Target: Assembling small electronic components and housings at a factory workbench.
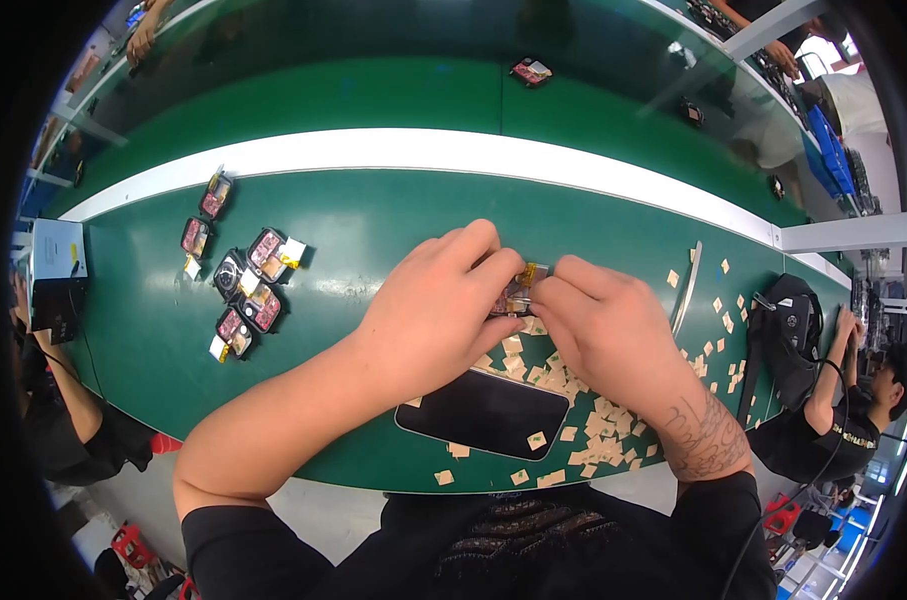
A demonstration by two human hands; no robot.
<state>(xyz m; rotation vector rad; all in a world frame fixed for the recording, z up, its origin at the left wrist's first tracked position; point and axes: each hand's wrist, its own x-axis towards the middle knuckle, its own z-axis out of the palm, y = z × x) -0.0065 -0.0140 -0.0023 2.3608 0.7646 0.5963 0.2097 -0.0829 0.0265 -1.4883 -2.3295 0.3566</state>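
Bright pic, dark round corners.
Soft glare on the table (333,210), L side; white bar (373,150) v. bright, bends w/ fisheye; pic rim a bit soft.

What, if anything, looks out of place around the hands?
The tan squares look untidy: they lie scattered at odd angles on the green table, many overlapping. One lies on the dark phone, apart from the main pile. The small device between the left hand and right hand is too covered to check for damage.
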